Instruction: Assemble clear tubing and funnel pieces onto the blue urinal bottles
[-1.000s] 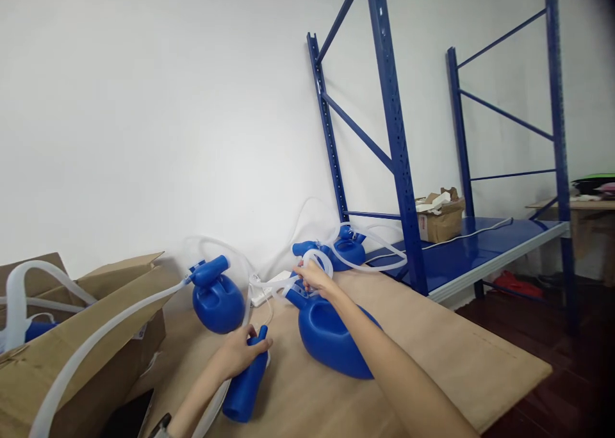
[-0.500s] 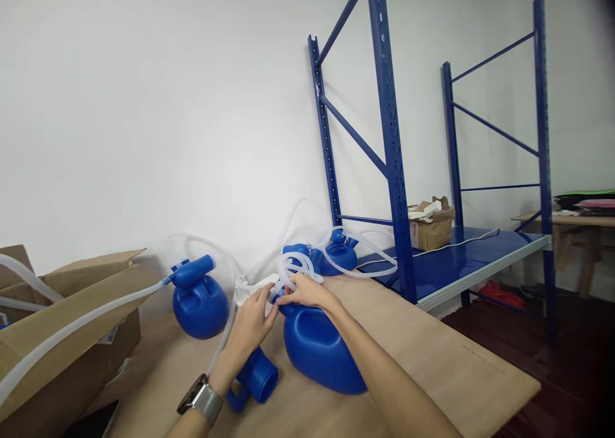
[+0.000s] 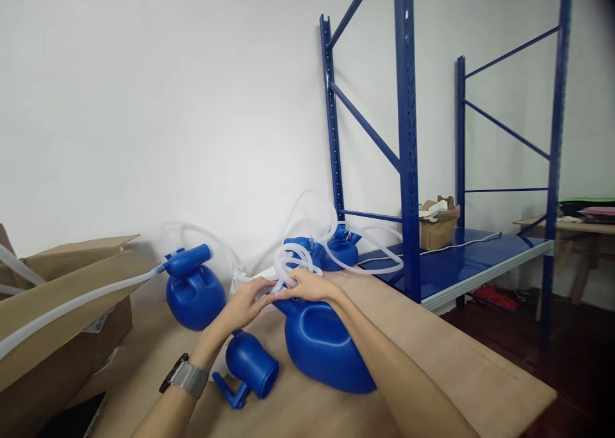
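My left hand (image 3: 250,299), below a wristwatch (image 3: 185,375), is closed with its fingertips at the lower end of a coiled clear plastic tube (image 3: 289,259). Pressed close beside it, my right hand (image 3: 310,285) is closed on the same tube. Both meet just above the neck of a large blue plastic bottle (image 3: 327,355), which lies on its side; the fingers partly hide that neck. Under my left wrist lies a blue cup-shaped spout piece with a handle (image 3: 254,366), its wide opening facing right.
A blue bottle with a spout (image 3: 196,296) stands left, its tube running into an open cardboard box (image 3: 96,329). More blue bottles (image 3: 340,253) stand behind my hands. A blue metal shelf (image 3: 408,169) holds a small carton (image 3: 438,225). The tabletop (image 3: 432,355) ends at right.
The view has shifted slightly. My left hand and wrist have moved a little left, its fingers flatter against the tube, and more of the spout piece shows. My right hand keeps its hold.
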Available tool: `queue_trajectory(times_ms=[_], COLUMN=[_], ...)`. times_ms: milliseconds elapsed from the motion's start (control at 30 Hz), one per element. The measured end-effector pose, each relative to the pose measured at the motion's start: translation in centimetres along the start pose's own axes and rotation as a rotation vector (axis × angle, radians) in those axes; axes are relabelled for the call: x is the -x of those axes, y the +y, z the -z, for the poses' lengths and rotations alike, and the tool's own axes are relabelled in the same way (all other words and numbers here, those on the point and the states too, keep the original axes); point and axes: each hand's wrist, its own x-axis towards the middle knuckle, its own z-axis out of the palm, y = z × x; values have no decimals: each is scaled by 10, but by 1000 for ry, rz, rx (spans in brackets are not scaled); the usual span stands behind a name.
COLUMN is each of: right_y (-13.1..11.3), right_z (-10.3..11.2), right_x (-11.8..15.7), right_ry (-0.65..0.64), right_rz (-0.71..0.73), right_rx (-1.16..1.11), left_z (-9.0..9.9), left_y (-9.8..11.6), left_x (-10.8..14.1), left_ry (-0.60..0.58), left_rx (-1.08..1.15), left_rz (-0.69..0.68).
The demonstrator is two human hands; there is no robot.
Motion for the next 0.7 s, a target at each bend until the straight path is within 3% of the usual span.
queue_trajectory(times_ms=[300, 467, 700], right_y=[-8, -11, -15], right_z=[0, 0, -4], right_x=[7, 14, 10], right_ry=[-34, -60, -116], right_rz=[-138, -63, -39], right_rx=[-159, -140, -202], left_z=[7, 4, -12], left_y=[0, 7, 17], left_x=[2, 6, 14], left_ry=[-22, -93, -40], left_rx=[93, 168, -190], left_rz=[118, 100, -10])
